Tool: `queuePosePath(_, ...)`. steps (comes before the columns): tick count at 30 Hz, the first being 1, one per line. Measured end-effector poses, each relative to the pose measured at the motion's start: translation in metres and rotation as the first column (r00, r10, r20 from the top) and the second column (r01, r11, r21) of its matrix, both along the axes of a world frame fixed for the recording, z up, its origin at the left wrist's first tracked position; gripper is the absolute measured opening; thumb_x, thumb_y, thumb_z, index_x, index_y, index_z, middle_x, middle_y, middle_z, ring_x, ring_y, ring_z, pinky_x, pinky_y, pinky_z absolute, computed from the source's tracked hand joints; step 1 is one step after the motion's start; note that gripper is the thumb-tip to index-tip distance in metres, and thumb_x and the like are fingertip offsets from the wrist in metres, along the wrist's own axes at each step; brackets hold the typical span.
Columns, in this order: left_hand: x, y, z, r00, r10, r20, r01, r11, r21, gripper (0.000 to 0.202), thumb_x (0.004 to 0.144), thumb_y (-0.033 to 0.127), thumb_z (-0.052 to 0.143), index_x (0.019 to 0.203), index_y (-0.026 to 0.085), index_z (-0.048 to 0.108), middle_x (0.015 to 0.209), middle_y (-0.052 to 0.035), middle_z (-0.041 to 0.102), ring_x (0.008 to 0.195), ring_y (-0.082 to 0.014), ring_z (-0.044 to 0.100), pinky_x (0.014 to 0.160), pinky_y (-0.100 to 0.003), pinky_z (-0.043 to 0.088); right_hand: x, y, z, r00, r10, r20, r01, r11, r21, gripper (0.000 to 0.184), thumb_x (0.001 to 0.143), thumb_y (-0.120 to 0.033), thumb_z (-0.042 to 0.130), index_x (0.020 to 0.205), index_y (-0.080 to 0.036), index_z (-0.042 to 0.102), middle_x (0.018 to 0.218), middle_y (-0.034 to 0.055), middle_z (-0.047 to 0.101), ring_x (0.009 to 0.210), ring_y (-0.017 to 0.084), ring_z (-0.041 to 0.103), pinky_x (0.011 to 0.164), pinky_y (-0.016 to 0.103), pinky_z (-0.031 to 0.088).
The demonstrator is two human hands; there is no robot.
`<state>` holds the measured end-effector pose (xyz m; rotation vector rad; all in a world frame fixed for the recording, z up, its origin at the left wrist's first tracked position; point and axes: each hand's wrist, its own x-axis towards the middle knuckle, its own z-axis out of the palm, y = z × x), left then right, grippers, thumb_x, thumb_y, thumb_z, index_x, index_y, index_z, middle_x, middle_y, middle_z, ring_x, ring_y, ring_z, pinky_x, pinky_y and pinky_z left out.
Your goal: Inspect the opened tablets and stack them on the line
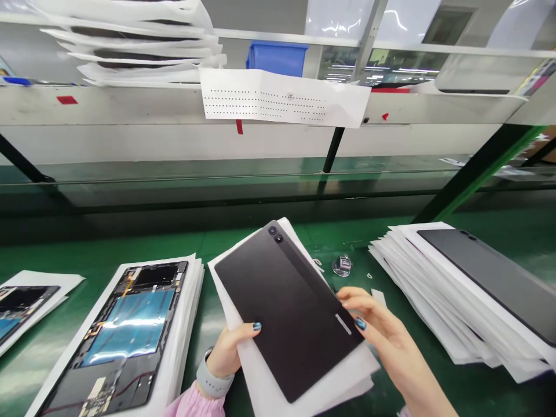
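Both my hands hold a dark grey tablet [282, 307], back side up, with its camera lenses at the far corner. It rests on a few white foam sheets [260, 370]. My left hand [226, 353] grips the near edge, thumb on the tablet and fingers hidden beneath the sheets. My right hand [382, 324] holds the right edge with its fingertips. To the left lies an opened tablet body [125, 330] on white sheets, showing its circuitry and a blue panel. To the right, a similar dark tablet [486, 272] lies on a fanned white stack [434, 307].
A green belt [108, 249] runs under everything. A round metal part [342, 265] stands beyond my right hand. Another opened device [21, 307] lies at the far left. Above the belt, a shelf holds white sheets [130, 52], a blue bin [277, 58] and a perforated white sheet [282, 95].
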<state>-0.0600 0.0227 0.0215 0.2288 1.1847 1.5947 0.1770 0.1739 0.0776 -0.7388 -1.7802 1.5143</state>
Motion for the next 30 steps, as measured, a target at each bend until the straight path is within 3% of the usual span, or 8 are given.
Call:
queuePosePath(6,0.003,0.001,0.003,0.985,-0.166,0.041,0.165,0.986,0.032,0.025,0.05,0.032,0.087,0.062,0.014,0.075,0.057,-0.0042,0.068,0.054,-0.0182,0.061,0.056,-0.031,0.049,-0.01,-0.013,0.003,1.0,-0.024,-0.02,0.019,0.973,-0.231,0.034,0.08,-0.05,0.078,0.104,-0.028,0.068,0.1,0.0062,0.068,0.094,0.025,0.065,0.081,0.032,0.055)
queuePosePath(9,0.004,0.001,0.003,0.979,-0.201,0.022,0.201,0.979,0.027,0.024,0.05,0.031,0.086,0.062,0.014,0.074,0.059,-0.0048,0.068,0.056,-0.0184,0.061,0.054,-0.03,0.046,-0.014,-0.017,0.005,0.999,-0.022,-0.031,0.013,0.965,-0.26,0.035,0.079,-0.049,0.079,0.104,-0.028,0.068,0.1,0.0052,0.069,0.095,0.024,0.066,0.083,0.031,0.054)
queuePosePath(16,0.007,0.005,0.013,0.971,-0.238,0.019,0.237,0.971,0.019,0.025,0.042,0.029,0.086,0.057,0.014,0.072,0.053,-0.0008,0.061,0.052,-0.0149,0.052,0.051,-0.029,0.036,-0.006,-0.01,0.005,0.99,0.13,-0.052,-0.14,0.926,-0.35,0.034,0.083,-0.049,0.075,0.111,-0.031,0.069,0.108,0.0068,0.074,0.097,0.027,0.07,0.085,0.037,0.057)
queuePosePath(20,0.008,0.006,0.012,0.956,-0.293,0.007,0.291,0.953,0.087,0.035,0.042,0.029,0.088,0.039,0.017,0.056,0.04,0.0054,0.043,0.043,-0.0082,0.034,0.045,-0.028,0.023,-0.004,-0.007,-0.004,0.996,0.051,0.072,-0.028,0.955,-0.294,0.038,0.073,-0.054,0.082,0.101,-0.029,0.079,0.119,0.0086,0.074,0.109,0.034,0.066,0.095,0.042,0.054)
queuePosePath(22,0.008,0.006,0.009,0.954,-0.3,0.009,0.298,0.95,0.089,0.043,0.041,0.032,0.091,0.035,0.018,0.051,0.037,0.0068,0.038,0.041,-0.0071,0.03,0.044,-0.028,0.021,-0.007,-0.009,-0.007,0.992,0.027,0.123,0.013,0.948,-0.318,0.037,0.069,-0.055,0.084,0.092,-0.026,0.082,0.114,0.0101,0.076,0.105,0.035,0.068,0.094,0.043,0.055)
queuePosePath(24,0.007,0.006,0.007,0.959,-0.283,0.018,0.28,0.955,0.098,0.04,0.04,0.039,0.094,0.042,0.017,0.06,0.04,0.0061,0.044,0.043,-0.0082,0.035,0.046,-0.028,0.027,-0.01,-0.012,-0.005,0.99,0.023,0.14,0.04,0.901,-0.433,0.035,0.067,-0.054,0.085,0.084,-0.023,0.083,0.097,0.0108,0.079,0.088,0.033,0.073,0.08,0.04,0.06)
queuePosePath(27,0.006,0.007,0.006,0.965,-0.258,0.056,0.25,0.961,0.122,0.047,0.042,0.054,0.093,0.066,0.017,0.075,0.055,0.0013,0.063,0.052,-0.0129,0.053,0.056,-0.028,0.042,-0.015,-0.02,0.003,0.99,-0.078,0.115,0.134,0.762,-0.633,0.03,0.065,-0.045,0.088,0.082,-0.022,0.081,0.072,0.0073,0.078,0.064,0.027,0.073,0.057,0.032,0.06)
queuePosePath(30,0.004,0.01,0.004,0.952,-0.262,0.159,0.236,0.958,0.165,0.054,0.054,0.056,0.089,0.088,0.015,0.08,0.079,-0.0073,0.077,0.075,-0.0217,0.068,0.077,-0.032,0.051,-0.016,-0.025,0.012,0.977,-0.196,0.088,0.203,0.704,-0.681,0.019,0.068,-0.038,0.087,0.076,-0.023,0.079,0.068,0.0061,0.077,0.063,0.028,0.074,0.054,0.03,0.06)
